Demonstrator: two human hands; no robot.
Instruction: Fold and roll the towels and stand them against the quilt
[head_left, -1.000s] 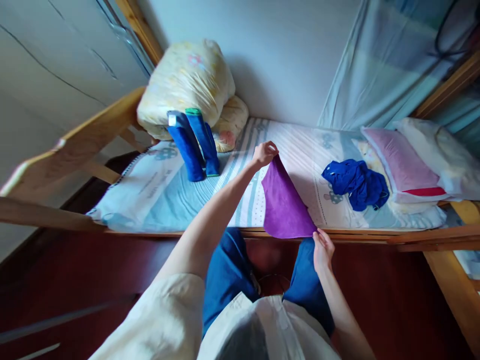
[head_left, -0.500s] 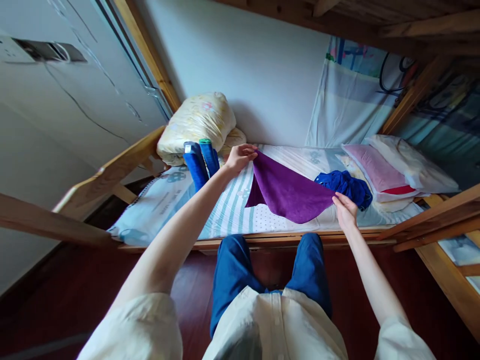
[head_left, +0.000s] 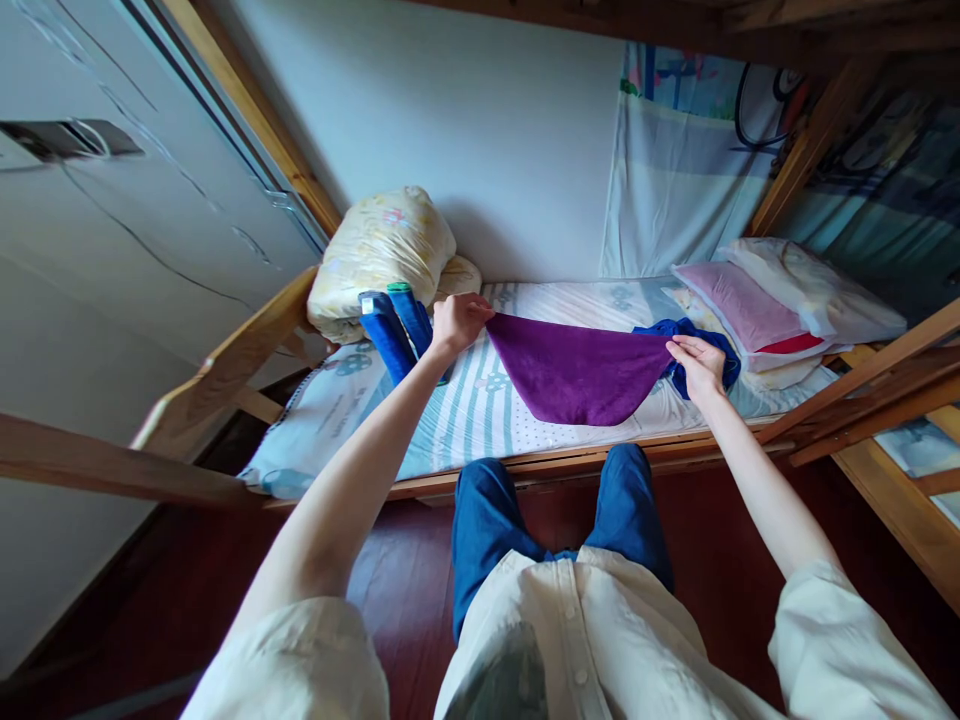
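Note:
A purple cloth (head_left: 577, 378) hangs stretched between my two hands over the striped mattress (head_left: 480, 410). My left hand (head_left: 459, 322) is closed on its left corner, close to two rolled blue towels (head_left: 396, 325). My right hand (head_left: 697, 366) grips the right corner, just in front of a crumpled blue cloth (head_left: 712, 350). The cloth sags to a rounded point near the bed's front edge.
A yellow bundled quilt (head_left: 379, 255) lies at the bed's left end, a pink pillow (head_left: 739, 310) and white pillows at the right. Wooden bed rails (head_left: 225, 365) frame both ends. A pale sheet (head_left: 675, 170) hangs on the wall. Dark red floor lies below.
My hands have drawn apart, pulling the purple cloth from a steep slant into a wide horizontal spread. The right hand rose from the bed's front edge to beside the blue cloth.

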